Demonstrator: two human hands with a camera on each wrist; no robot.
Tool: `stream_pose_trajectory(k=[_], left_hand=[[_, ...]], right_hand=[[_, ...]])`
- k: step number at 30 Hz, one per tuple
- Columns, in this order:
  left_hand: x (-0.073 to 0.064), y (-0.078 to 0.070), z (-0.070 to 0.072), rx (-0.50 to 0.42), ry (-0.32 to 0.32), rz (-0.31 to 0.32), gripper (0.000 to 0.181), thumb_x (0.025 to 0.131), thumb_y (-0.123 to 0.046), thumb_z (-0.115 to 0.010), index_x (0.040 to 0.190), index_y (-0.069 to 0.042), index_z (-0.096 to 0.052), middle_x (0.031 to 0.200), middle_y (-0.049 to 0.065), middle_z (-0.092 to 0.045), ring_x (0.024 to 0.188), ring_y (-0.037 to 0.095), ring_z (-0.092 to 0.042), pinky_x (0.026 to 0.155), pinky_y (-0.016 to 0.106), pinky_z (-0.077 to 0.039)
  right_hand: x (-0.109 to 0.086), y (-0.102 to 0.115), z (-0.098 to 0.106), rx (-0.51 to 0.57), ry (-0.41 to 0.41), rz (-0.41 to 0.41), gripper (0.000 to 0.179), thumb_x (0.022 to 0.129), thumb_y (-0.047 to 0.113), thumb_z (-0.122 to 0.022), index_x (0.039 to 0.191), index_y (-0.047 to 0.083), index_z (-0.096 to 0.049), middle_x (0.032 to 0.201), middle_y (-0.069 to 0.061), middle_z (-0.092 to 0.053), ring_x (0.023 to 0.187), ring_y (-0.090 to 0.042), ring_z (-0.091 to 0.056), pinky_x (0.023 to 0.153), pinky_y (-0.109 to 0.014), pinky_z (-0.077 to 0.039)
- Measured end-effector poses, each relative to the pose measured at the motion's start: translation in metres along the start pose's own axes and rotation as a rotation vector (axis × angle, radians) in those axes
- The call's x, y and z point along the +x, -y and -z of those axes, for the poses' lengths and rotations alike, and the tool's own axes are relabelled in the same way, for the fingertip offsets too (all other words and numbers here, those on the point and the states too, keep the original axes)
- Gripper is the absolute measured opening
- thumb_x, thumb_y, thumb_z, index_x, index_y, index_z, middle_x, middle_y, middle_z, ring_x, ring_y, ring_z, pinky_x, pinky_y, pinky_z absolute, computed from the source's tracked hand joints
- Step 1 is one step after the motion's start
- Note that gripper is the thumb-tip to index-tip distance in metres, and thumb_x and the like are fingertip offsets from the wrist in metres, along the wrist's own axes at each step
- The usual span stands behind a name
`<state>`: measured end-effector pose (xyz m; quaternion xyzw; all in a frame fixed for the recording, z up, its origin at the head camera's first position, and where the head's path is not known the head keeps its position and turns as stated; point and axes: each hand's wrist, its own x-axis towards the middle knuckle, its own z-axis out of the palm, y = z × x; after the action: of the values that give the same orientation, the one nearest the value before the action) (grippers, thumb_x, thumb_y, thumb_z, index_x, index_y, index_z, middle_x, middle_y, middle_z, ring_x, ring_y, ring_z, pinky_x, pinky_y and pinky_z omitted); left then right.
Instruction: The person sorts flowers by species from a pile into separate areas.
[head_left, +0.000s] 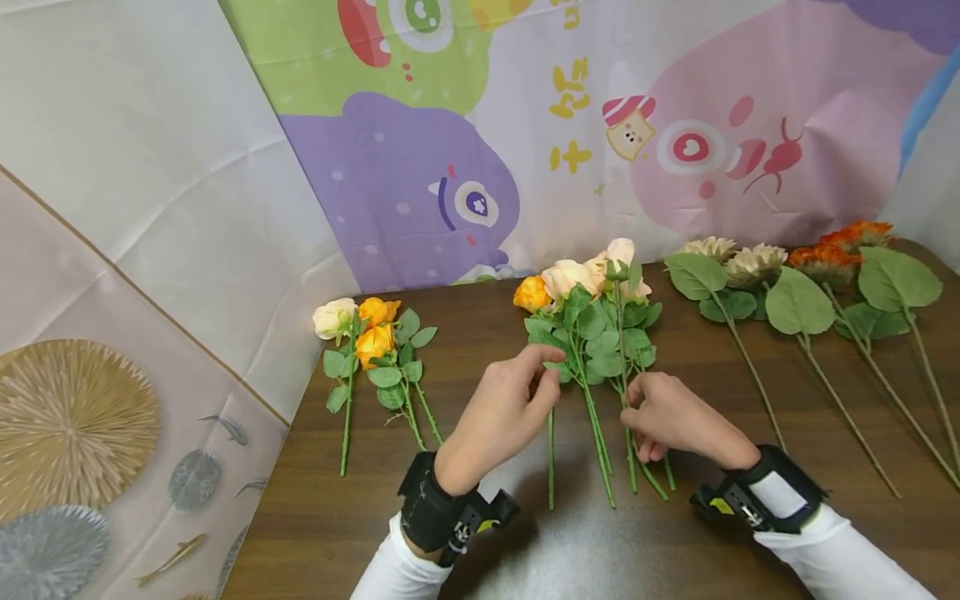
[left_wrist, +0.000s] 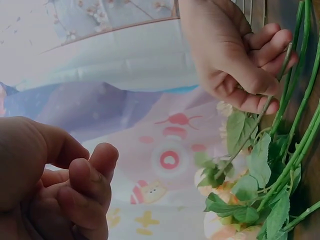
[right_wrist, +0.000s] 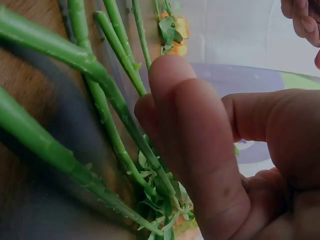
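Observation:
My right hand [head_left: 671, 417] pinches the thin stem of a pale peach rose [head_left: 619, 252] between thumb and fingers. In the left wrist view that stem [left_wrist: 257, 122] runs from the fingertips of my right hand [left_wrist: 237, 57] down to its leaves. Below it on the table lies a bunch of peach roses [head_left: 570, 278] with one orange rose [head_left: 532, 293], their green stems fanned toward me. To the left of the bunch, my left hand [head_left: 501, 410] hovers with loosely bent fingers and holds nothing. In the right wrist view, several green stems [right_wrist: 107, 125] pass beside the right fingers.
At the left of the brown table [head_left: 480, 542] lie a cream rose [head_left: 334, 318] and two orange roses [head_left: 374, 343]. Long-stemmed cream flowers [head_left: 756, 265] and orange flowers [head_left: 825, 265] lie at the right. A cartoon-printed cloth [head_left: 420, 183] hangs behind the table.

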<state>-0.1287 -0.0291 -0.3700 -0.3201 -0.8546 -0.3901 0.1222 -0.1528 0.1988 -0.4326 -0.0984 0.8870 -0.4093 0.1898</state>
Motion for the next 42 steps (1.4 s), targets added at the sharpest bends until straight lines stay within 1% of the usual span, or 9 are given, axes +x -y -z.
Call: stream_pose_trajectory(k=[2,6,15,21,27,33,36,38,42], left_hand=[[0.0,-0.001,0.0,0.011,0.005,-0.006,0.023,0.094,-0.013,-0.043,0.111,-0.007,-0.057,0.06,-0.004,-0.053,0.047,0.006,-0.043,0.044,0.022,-0.039],[-0.001,-0.001,0.0,0.031,0.026,-0.017,0.023,0.094,-0.013,-0.043,0.111,-0.008,-0.057,0.059,-0.004,-0.051,0.046,0.003,-0.04,0.044,0.022,-0.039],[-0.002,-0.002,0.002,0.108,0.051,0.006,0.022,0.094,-0.015,-0.044,0.111,-0.009,-0.058,0.056,-0.007,-0.05,0.044,0.002,-0.04,0.042,0.021,-0.037],[-0.002,-0.002,0.002,0.168,0.054,0.03,0.022,0.094,-0.016,-0.045,0.109,-0.01,-0.059,0.06,-0.008,-0.054,0.046,0.001,-0.042,0.043,0.02,-0.037],[-0.002,0.003,0.005,0.224,0.046,0.064,0.021,0.094,-0.017,-0.046,0.108,-0.01,-0.06,0.06,-0.007,-0.054,0.046,0.003,-0.042,0.044,0.022,-0.037],[-0.003,0.02,0.013,0.37,0.05,0.222,0.017,0.094,-0.019,-0.046,0.095,-0.01,-0.06,0.064,-0.004,-0.055,0.046,0.008,-0.046,0.042,0.027,-0.04],[-0.006,0.035,0.021,0.498,0.147,0.363,0.019,0.093,-0.021,-0.048,0.083,-0.007,-0.057,0.062,0.003,-0.054,0.048,0.015,-0.05,0.042,0.033,-0.043],[-0.009,0.047,0.027,0.564,0.247,0.478,0.023,0.091,-0.02,-0.05,0.074,-0.006,-0.056,0.06,0.007,-0.055,0.048,0.021,-0.053,0.042,0.038,-0.045],[-0.015,0.074,0.038,0.61,0.374,0.711,0.025,0.089,-0.015,-0.051,0.07,-0.005,-0.064,0.07,0.014,-0.064,0.058,0.028,-0.059,0.05,0.047,-0.051]], right_hand=[[0.001,0.0,-0.001,-0.015,0.0,0.0,0.011,0.085,0.008,-0.049,0.084,-0.003,-0.053,0.046,-0.008,-0.06,0.041,-0.022,-0.059,0.039,-0.034,-0.052],[0.001,-0.001,0.0,-0.047,0.007,-0.019,0.021,0.086,0.012,-0.047,0.069,0.001,-0.052,0.046,-0.008,-0.059,0.038,-0.023,-0.057,0.037,-0.034,-0.051],[0.002,-0.005,0.002,-0.176,0.007,-0.034,0.023,0.085,0.018,-0.045,0.065,0.007,-0.05,0.046,-0.006,-0.055,0.033,-0.02,-0.051,0.036,-0.032,-0.044],[0.002,-0.01,0.002,-0.317,-0.028,-0.008,0.032,0.086,0.022,-0.048,0.055,0.012,-0.047,0.041,0.001,-0.049,0.033,-0.017,-0.048,0.034,-0.028,-0.034],[0.002,-0.014,0.003,-0.385,-0.077,0.005,0.039,0.084,0.026,-0.051,0.047,0.018,-0.04,0.037,0.006,-0.039,0.033,-0.015,-0.047,0.034,-0.026,-0.026],[0.003,-0.014,0.002,-0.399,-0.089,-0.007,0.045,0.09,0.033,-0.049,0.048,0.017,-0.041,0.038,0.004,-0.041,0.033,-0.016,-0.047,0.034,-0.027,-0.029],[0.003,-0.014,0.002,-0.395,-0.095,0.002,0.046,0.093,0.035,-0.045,0.052,0.015,-0.043,0.04,0.002,-0.043,0.033,-0.017,-0.047,0.034,-0.029,-0.033],[0.004,-0.014,0.002,-0.4,-0.101,0.01,0.045,0.095,0.035,-0.044,0.054,0.015,-0.044,0.042,0.001,-0.045,0.034,-0.017,-0.047,0.035,-0.03,-0.034],[0.004,-0.014,0.001,-0.436,-0.112,0.023,0.043,0.094,0.03,-0.044,0.053,0.015,-0.044,0.046,0.0,-0.046,0.037,-0.016,-0.047,0.037,-0.032,-0.036]])
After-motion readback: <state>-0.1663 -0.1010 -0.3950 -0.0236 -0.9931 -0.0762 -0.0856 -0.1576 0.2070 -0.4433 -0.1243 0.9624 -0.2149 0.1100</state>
